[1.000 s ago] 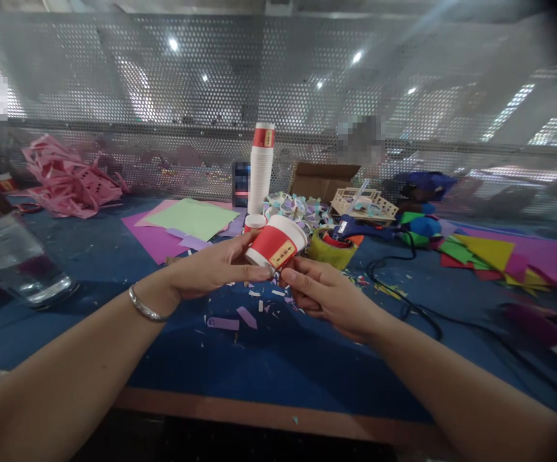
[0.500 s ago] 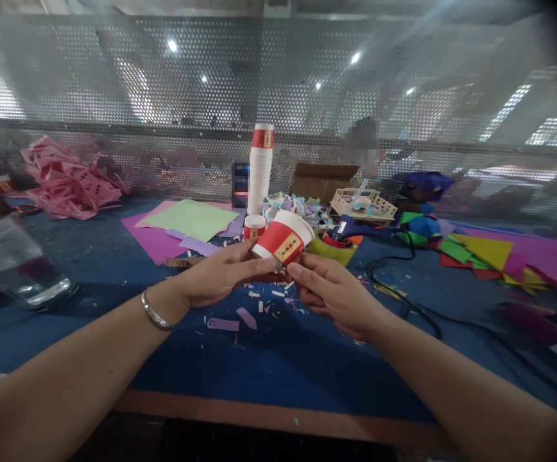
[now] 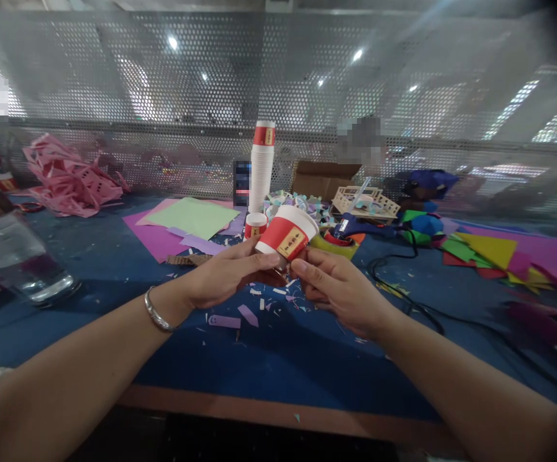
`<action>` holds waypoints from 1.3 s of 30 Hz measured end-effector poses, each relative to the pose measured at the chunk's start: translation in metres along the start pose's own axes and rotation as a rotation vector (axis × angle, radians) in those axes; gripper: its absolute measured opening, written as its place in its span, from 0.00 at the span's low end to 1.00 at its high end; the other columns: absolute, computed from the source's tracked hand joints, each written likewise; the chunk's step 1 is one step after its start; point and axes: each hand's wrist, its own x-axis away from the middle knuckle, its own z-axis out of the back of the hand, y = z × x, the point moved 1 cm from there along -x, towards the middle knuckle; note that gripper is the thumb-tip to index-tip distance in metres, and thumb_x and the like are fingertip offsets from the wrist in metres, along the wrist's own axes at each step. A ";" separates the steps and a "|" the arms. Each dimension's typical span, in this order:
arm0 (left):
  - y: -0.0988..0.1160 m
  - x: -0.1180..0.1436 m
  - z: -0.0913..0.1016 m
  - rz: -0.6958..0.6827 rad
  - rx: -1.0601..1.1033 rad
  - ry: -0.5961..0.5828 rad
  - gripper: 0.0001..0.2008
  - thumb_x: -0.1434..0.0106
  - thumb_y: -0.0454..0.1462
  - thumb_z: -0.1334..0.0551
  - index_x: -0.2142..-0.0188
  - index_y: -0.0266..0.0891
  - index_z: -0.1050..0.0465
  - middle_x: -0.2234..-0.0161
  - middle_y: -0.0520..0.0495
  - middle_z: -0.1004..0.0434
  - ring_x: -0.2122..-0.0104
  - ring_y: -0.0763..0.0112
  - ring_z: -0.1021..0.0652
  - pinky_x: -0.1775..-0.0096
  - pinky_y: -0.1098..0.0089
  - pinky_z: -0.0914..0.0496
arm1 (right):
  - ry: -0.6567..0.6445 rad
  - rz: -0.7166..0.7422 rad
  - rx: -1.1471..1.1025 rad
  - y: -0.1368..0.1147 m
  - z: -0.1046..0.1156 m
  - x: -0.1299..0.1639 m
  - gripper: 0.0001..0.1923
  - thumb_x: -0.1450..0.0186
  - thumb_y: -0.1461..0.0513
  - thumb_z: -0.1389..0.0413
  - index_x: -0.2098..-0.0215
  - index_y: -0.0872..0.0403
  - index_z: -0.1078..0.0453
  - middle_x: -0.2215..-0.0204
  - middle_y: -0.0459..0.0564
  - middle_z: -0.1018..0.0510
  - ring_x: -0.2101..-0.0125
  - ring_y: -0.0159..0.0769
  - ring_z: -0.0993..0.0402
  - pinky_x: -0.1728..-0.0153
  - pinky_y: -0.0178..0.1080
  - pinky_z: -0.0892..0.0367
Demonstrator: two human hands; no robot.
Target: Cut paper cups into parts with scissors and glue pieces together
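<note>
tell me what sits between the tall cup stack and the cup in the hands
In the head view, one small red and white cup stands on the table between the tall cup stack and the held cup.

The blue worktop (image 3: 90, 256) carries coloured paper sheets (image 3: 187, 221), paper scraps (image 3: 259, 308), a cup stack (image 3: 262, 167), a tape roll (image 3: 339, 244) and a black cable (image 3: 413, 301).

Blue table (image 3: 278, 359) lies open near; cup stack (image 3: 262, 167) and cable (image 3: 403, 301) crowd behind.

The left hand (image 3: 225, 274) and right hand (image 3: 341, 289) hide the paper cup's (image 3: 285, 236) base.
</note>
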 end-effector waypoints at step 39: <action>-0.008 0.002 -0.002 -0.030 -0.148 0.062 0.17 0.32 0.47 0.39 0.51 0.37 0.33 0.62 0.43 0.26 0.63 0.63 0.22 0.55 0.59 0.26 | 0.042 0.095 0.138 0.003 -0.003 0.003 0.17 0.31 0.48 0.41 0.62 0.54 0.31 0.80 0.36 0.43 0.83 0.21 0.52 0.85 0.29 0.57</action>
